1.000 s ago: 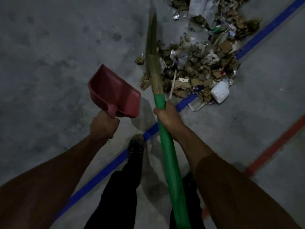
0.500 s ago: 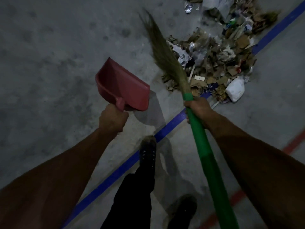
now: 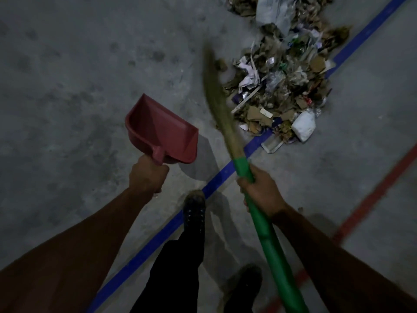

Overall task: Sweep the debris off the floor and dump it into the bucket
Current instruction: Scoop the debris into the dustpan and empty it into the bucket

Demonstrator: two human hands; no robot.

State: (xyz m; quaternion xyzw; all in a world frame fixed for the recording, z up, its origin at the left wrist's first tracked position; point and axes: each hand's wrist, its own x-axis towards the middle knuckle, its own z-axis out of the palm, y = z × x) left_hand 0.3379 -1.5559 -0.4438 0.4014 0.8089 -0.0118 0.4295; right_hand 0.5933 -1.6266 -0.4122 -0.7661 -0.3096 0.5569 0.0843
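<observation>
At centre right of the frame, the right hand is wrapped in a full fist around the green handle of a broom. The handle runs down to the lower right corner; the straw bristles reach up and left, blurred, their tips just beside the left edge of the debris pile.

Left of centre, the left hand grips the short handle of a red dustpan, fingers curled tightly around it. The pan is held up off the concrete floor, tilted, its open mouth facing the upper right, and it looks empty.

The debris is a heap of torn cardboard, paper and plastic wrappers in the upper right, lying partly across a blue floor line. A red floor line crosses the right side. Two dark shoes stand at bottom centre. No bucket is visible.

Risk, as a judgement: the pan is well apart from the pile and not on the floor, so a stroke now would likely scatter light scraps across the concrete instead of into it. The soft bristles may also ride over heavier cardboard.
</observation>
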